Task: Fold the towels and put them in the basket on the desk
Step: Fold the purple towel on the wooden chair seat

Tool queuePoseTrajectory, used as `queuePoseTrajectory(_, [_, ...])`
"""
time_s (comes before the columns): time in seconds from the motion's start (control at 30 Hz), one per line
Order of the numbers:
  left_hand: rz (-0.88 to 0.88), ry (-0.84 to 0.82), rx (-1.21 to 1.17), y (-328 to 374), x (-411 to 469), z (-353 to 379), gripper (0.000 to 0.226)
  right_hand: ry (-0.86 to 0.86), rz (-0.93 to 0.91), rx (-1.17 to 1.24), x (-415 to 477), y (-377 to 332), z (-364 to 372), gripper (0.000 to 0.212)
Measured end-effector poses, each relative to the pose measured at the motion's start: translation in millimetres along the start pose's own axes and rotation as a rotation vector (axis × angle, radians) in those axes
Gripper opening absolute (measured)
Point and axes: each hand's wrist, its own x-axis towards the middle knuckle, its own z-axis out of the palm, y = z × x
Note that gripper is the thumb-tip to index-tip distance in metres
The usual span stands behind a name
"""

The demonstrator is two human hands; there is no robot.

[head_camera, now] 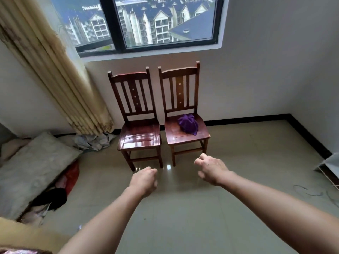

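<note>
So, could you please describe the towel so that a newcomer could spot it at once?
Under the window, two wooden chairs stand side by side against the wall. The towel lies crumpled on the right chair's seat. It is the only purple thing in view.

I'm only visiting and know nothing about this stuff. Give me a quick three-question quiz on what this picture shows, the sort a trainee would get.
1. True or false: the purple towel lies folded on the floor.
2. Which chair is the towel on? A: left; B: right; C: neither.
3. Fill in: the left hand and right hand both hold ____.
Key: 1 false, it sits crumpled on a seat; 2 B, the right chair; 3 nothing.
</note>
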Motion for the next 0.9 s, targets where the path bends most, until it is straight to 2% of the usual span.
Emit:
queuePoseTrajectory(0.3, [0.084, -0.033, 0.006, 3, 181, -28, 0.023, -0.06, 0.103, -0.011, 149, 91, -12, 0.034])
queuePoseTrajectory(0.57, [-0.037, -0.106, -0.09, -8, 344, -39, 0.026, -0.154, 0.097, 0.015, 318, 175, -16, 0.035])
queuePoseTrajectory(0.9, [-0.121, -0.273, -0.169, -39, 487, -22, 0.026, -0.277, 0.049, 0.041, 477, 216, -17, 0.035])
